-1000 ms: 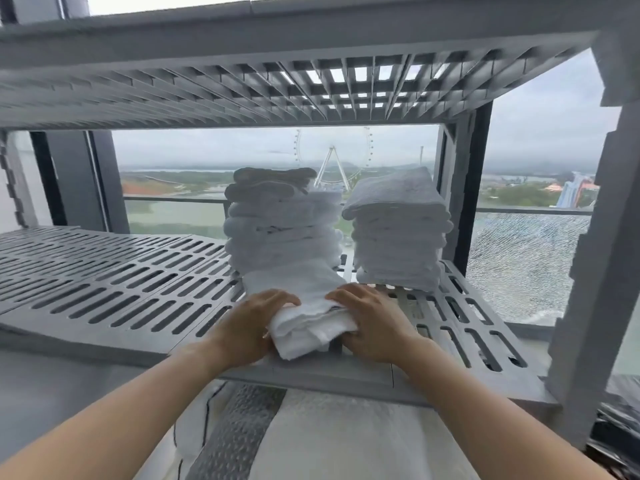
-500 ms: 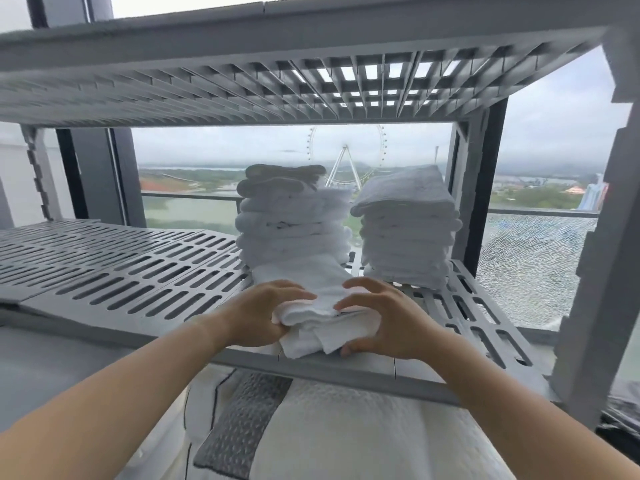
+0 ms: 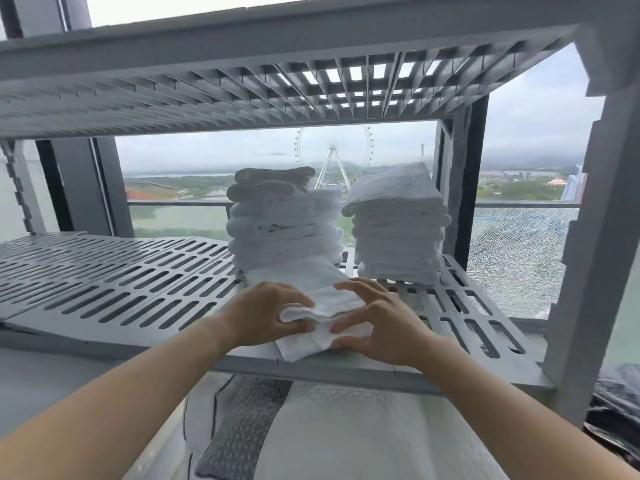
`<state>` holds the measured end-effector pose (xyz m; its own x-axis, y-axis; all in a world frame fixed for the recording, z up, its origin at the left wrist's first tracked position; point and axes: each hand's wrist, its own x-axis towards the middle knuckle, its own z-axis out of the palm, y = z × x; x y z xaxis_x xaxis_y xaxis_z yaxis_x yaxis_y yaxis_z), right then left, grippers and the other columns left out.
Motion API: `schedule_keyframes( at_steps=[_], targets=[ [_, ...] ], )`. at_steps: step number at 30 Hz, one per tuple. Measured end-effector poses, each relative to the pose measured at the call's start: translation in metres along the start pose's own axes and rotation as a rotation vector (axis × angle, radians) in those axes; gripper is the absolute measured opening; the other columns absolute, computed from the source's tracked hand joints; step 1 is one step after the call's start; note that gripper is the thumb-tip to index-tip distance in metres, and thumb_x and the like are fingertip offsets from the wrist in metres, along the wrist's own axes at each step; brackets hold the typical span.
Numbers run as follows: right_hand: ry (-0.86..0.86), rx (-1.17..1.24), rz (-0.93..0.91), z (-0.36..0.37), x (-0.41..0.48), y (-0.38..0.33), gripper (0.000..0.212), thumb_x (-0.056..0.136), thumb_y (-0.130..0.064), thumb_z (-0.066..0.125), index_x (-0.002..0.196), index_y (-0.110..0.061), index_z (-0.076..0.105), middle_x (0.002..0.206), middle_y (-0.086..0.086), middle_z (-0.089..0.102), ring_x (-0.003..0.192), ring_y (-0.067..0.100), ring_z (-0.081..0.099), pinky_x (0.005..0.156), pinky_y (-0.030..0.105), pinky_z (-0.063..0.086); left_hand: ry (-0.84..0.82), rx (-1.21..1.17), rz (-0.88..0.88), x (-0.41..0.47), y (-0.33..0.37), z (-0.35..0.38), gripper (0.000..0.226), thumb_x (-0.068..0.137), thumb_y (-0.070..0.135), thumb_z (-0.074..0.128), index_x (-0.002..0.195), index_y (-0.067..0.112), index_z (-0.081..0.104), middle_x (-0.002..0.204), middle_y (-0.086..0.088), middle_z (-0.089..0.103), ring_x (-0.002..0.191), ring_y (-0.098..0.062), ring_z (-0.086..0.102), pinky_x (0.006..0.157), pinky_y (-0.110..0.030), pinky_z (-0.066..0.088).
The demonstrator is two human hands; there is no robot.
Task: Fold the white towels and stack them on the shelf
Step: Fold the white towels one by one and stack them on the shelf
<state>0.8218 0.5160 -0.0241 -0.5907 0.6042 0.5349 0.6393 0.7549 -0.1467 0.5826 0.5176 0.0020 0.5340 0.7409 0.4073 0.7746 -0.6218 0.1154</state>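
The step in hand looks like the last of the fold, done on the shelf (image 3: 138, 289) itself. The towel (image 3: 304, 282) lies at the shelf's front edge, its far end touching the foot of the left stack (image 3: 284, 230) at 12 o'clock. The right stack (image 3: 398, 230) stands at 1 o'clock, apart from it. The left hand (image 3: 266, 313) grips the towel's near-left edge, fingers curled round the doubled layers. The right hand (image 3: 377, 323) clasps the right side — fingers fanned over the top, thumb pressed into the front fold. The next move probably calls for squaring the bundle, then lifting it with both hands onto a stack — the right one's top looks flatter. Both stand tall, so a crooked landing could tip them.
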Motion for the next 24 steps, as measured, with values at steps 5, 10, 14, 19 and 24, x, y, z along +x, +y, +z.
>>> schedule_keyframes(
  at_steps=[5,10,14,19,24],
  targets=[
    [0.002,0.035,0.03,0.002,-0.001,-0.002,0.024,0.076,-0.054,0.066,0.091,-0.037,0.074,0.139,-0.011,0.044,0.13,0.005,0.032,0.104,0.015,0.019,-0.058,0.035,0.007,0.003,0.004,-0.004,0.045,0.071,0.048,0.071,0.112,0.029,0.067,0.113,0.013,0.067,0.1,-0.001,0.06,0.088,-0.017,0.045],
    [0.148,0.093,0.151,0.005,0.005,-0.001,0.013,0.075,-0.027,0.072,0.086,-0.028,0.066,0.106,-0.012,0.059,0.098,0.009,0.053,0.084,0.023,0.038,-0.056,0.089,0.0,0.006,0.007,-0.003,0.041,0.073,0.031,0.065,0.114,0.027,0.066,0.114,0.009,0.068,0.104,-0.006,0.061,0.092,-0.024,0.046],
    [0.142,0.121,0.211,0.007,0.014,-0.003,0.034,0.075,-0.027,0.071,0.107,-0.029,0.06,0.109,-0.014,0.061,0.099,0.009,0.055,0.081,0.024,0.04,-0.001,0.051,0.013,0.006,0.005,-0.001,0.027,0.08,0.028,0.064,0.107,0.026,0.069,0.103,0.006,0.072,0.093,-0.013,0.065,0.082,-0.031,0.05],
    [0.12,0.001,0.152,0.006,0.024,-0.005,0.023,0.089,-0.028,0.059,0.109,-0.021,0.068,0.11,-0.003,0.068,0.098,0.021,0.061,0.078,0.03,0.046,0.118,0.017,0.016,0.008,0.007,-0.002,0.021,0.087,0.028,0.059,0.106,0.025,0.067,0.092,0.002,0.072,0.082,-0.019,0.066,0.071,-0.036,0.051],
    [0.137,0.015,0.189,0.005,0.03,-0.004,0.017,0.09,-0.025,0.056,0.105,-0.02,0.063,0.099,-0.001,0.067,0.087,0.027,0.06,0.07,0.036,0.047,0.135,-0.012,-0.057,0.007,0.001,-0.001,0.037,0.078,0.035,0.069,0.114,0.03,0.059,0.102,0.005,0.069,0.09,-0.017,0.065,0.077,-0.035,0.052]
  ],
)
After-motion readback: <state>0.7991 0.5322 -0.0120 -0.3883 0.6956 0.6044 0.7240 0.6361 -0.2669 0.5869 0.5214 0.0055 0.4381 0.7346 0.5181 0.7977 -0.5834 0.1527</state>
